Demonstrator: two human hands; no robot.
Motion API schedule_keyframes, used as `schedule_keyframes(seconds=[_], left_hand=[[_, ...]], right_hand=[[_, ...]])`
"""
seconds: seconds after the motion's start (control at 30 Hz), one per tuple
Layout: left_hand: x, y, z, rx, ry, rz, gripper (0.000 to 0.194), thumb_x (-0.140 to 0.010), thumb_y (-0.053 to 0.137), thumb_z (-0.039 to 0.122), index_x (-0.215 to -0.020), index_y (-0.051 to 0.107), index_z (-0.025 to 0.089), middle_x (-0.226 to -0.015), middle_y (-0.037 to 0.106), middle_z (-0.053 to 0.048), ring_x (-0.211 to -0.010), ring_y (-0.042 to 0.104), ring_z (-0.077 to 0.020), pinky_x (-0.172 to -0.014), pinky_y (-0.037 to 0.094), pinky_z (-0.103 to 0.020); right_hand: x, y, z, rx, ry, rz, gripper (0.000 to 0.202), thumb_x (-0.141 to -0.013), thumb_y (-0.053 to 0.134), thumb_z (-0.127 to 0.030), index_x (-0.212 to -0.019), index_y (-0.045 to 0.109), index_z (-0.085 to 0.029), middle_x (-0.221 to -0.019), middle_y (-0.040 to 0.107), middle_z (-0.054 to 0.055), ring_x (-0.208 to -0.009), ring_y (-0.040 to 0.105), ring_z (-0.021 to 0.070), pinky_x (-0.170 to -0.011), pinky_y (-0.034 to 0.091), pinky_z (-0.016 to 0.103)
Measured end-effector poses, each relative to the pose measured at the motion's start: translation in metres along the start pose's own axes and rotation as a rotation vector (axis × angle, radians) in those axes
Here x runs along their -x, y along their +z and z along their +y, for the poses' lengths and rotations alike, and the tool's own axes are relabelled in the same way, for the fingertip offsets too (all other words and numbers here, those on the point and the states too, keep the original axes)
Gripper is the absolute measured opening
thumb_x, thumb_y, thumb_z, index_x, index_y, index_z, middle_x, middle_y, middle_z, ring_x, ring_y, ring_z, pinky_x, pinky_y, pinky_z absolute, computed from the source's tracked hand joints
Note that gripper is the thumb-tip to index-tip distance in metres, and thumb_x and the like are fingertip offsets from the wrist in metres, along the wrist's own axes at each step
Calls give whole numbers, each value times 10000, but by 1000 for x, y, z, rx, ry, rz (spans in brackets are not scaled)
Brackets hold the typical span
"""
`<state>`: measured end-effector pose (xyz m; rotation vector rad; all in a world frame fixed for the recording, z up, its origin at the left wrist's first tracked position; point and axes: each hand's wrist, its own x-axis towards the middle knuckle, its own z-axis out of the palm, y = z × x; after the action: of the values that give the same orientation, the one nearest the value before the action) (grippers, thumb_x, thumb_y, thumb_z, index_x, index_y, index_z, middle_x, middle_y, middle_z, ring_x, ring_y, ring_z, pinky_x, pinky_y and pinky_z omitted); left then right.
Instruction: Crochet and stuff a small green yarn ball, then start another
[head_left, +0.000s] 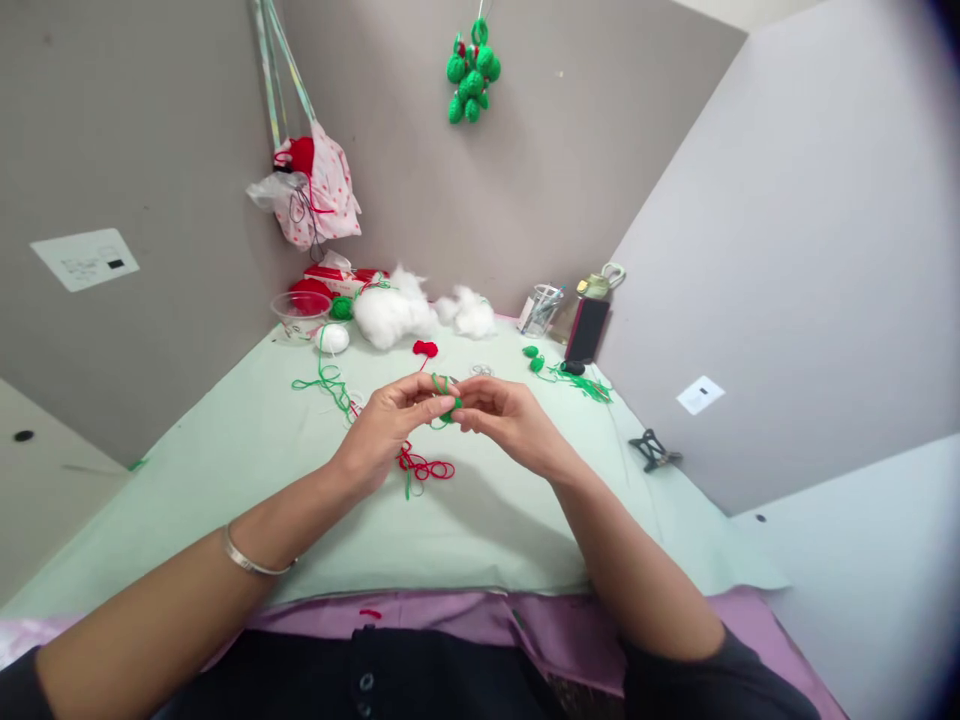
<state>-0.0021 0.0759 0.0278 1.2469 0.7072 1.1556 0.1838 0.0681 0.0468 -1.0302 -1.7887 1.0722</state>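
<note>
together, left hand (384,428), right hand (514,418) pinch green crochet (451,409)

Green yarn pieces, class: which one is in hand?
The green piece held between left hand and right hand; the green pair lies on the table, the green bunch hangs above.

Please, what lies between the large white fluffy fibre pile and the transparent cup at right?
A smaller white fluffy fibre pile; the head view shows it.

Left hand (386,425) and right hand (514,418) pinching, close together

Left forearm (187,570) and right forearm (630,545) slant inward from either side; palms face each other, both thumbs (429,411) oppose bent index fingers (412,387), fingertips nearly meeting.
</note>
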Motion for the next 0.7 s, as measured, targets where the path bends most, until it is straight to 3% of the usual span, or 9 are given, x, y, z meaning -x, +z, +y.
schedule_keyframes(seconds=[0.13, 0.2, 0.27, 0.4, 0.47, 0.53, 0.6, 0.67, 0.7], left_hand=[[-9, -7, 0, -59, 87, 76, 108, -817, 769, 315, -881, 739, 233, -910, 642, 12, -829, 522, -138, -802, 416, -277], [-9, -9, 0, -149, 153, 12, 93, -825, 761, 306, -858, 735, 223, -911, 639, -1, -881, 559, -154, -849, 437, -290], [-6, -10, 2, -275, 154, -187, 78, -847, 734, 288, -847, 742, 210, -935, 654, -17, -913, 598, -169, -869, 461, -300], [-2, -17, 15, -572, -52, -815, 253, -853, 710, 241, -1093, 779, 274, -1079, 720, -33, -940, 662, -184, -831, 502, -291], [-5, -23, 26, -638, -143, -903, 373, -857, 700, 245, -1221, 741, 317, -1115, 737, -37, -957, 692, -197, -802, 517, -285], [-11, -27, 36, -672, -175, -728, 343, -912, 635, 308, -1243, 725, 307, -864, 738, -15, -775, 682, -176, -672, 497, -265], [-21, -30, 41, -734, -45, -398, 294, -930, 611, 359, -1178, 742, 273, -689, 654, 20, -577, 551, -130, -558, 420, -247], [-32, -31, 38, -740, 143, -114, 229, -902, 641, 353, -1060, 755, 234, -794, 682, 6, -559, 469, -101, -546, 394, -247], [-37, -31, 34, -705, 184, -55, 204, -885, 660, 345, -1018, 747, 216, -897, 706, -11, -579, 471, -94, -560, 408, -250]], right_hand=[[-24, -6, 23, 80, -80, 277, 117, -783, 724, -281, -858, 705, -193, -773, 688, 0, -624, 545, 113, -604, 453, 275], [-34, -11, 38, -64, -66, 387, 144, -720, 742, -269, -830, 691, -192, -702, 658, -15, -603, 554, 121, -593, 462, 280], [-41, -17, 51, -122, -71, 440, 168, -699, 719, -273, -841, 673, -196, -737, 678, -7, -645, 589, 135, -638, 503, 297], [-43, -23, 63, -178, -81, 475, 198, -696, 702, -279, -876, 666, -206, -805, 713, 8, -731, 633, 152, -714, 542, 320], [-41, -22, 63, -200, -82, 463, 198, -693, 715, -274, -876, 675, -209, -818, 724, 12, -762, 651, 161, -745, 551, 331], [-38, -19, 60, -216, -86, 444, 189, -698, 724, -276, -871, 685, -211, -834, 734, 17, -783, 661, 168, -771, 555, 342], [-36, -14, 58, -227, -90, 423, 181, -708, 732, -283, -871, 697, -214, -852, 739, 18, -788, 659, 168, -780, 554, 343], [-35, -10, 56, -240, -87, 401, 175, -716, 740, -288, -873, 708, -217, -855, 737, 15, -774, 650, 162, -757, 545, 329], [-35, -8, 55, -247, -81, 388, 175, -717, 746, -288, -874, 714, -217, -855, 734, 13, -763, 643, 157, -742, 538, 321]])
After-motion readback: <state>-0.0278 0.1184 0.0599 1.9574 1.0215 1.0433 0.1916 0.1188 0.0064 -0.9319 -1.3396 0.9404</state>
